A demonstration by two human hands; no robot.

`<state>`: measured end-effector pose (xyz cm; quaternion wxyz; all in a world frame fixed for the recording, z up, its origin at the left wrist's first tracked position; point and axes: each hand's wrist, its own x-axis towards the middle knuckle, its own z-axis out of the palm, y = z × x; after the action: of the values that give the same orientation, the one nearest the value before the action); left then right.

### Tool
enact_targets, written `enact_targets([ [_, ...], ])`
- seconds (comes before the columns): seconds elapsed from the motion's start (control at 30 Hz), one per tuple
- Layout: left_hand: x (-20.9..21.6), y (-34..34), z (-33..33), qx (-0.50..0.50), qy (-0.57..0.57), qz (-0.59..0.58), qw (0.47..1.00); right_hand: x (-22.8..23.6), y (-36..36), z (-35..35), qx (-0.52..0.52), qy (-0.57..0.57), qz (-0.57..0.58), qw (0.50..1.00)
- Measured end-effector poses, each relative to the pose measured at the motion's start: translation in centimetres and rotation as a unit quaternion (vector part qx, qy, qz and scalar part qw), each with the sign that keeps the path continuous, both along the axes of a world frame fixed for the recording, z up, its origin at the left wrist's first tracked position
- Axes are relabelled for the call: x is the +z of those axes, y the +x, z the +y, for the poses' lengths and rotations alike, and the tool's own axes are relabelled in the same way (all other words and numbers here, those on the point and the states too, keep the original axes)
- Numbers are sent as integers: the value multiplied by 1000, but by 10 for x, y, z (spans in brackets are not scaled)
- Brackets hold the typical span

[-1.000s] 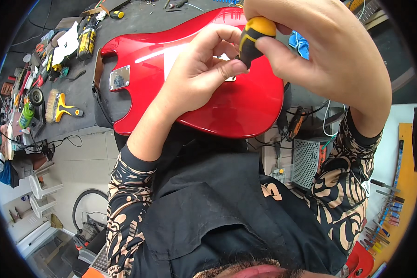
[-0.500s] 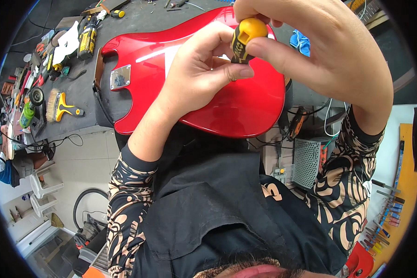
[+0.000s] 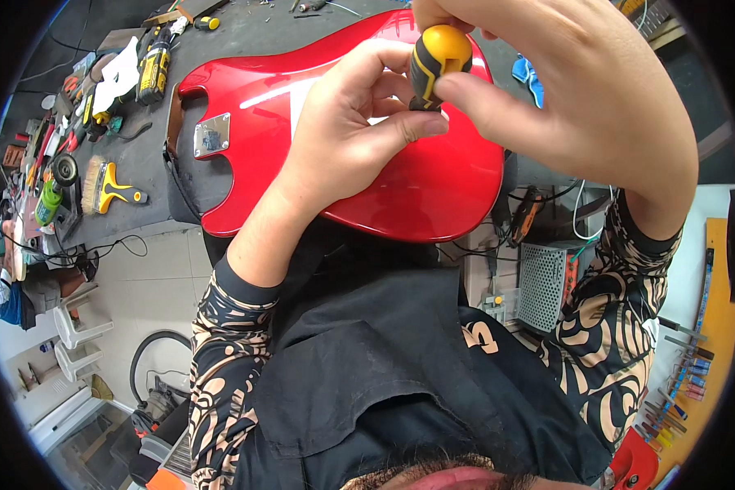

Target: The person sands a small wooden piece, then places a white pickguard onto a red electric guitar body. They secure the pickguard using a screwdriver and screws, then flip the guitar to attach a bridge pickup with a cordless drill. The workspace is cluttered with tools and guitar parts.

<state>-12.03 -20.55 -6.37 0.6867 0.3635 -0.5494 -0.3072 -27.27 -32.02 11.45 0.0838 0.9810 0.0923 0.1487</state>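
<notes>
A red glossy electric guitar body (image 3: pixel 420 188) lies back side up in front of me, with a shiny metal plate (image 3: pixel 212 135) at its neck end. Over it, a screwdriver (image 3: pixel 434 65) with a black and yellow handle stands almost upright, its yellow butt toward me. My right hand (image 3: pixel 563 106) grips that handle from above, thumb pressed on its side. My left hand (image 3: pixel 355 126) curls round the lower end of the screwdriver, thumb and fingers closing on it. Its shaft and tip are hidden behind the handle and my left fingers.
On the dark bench at left are a wide yellow-handled brush (image 3: pixel 110 188), a yellow and black cordless drill (image 3: pixel 153 75) and many loose tools. A blue cloth (image 3: pixel 528 77) lies right of the guitar. A perforated metal box (image 3: pixel 542 286) with cables stands below at right.
The screwdriver handle has turned about its axis, and the slot in its yellow butt now faces another way. My right hand has shifted slightly with it; my left hand stays nearly still.
</notes>
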Motion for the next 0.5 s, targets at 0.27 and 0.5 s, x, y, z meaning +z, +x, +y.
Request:
enact_targets([
  [0.27,8,7,8,-49,58,-67,995,7,1,7,-65,12,58,996],
  [0.5,31,28,3,64,-126,76,987,-9,-9,-9,-117,167,20,979],
])
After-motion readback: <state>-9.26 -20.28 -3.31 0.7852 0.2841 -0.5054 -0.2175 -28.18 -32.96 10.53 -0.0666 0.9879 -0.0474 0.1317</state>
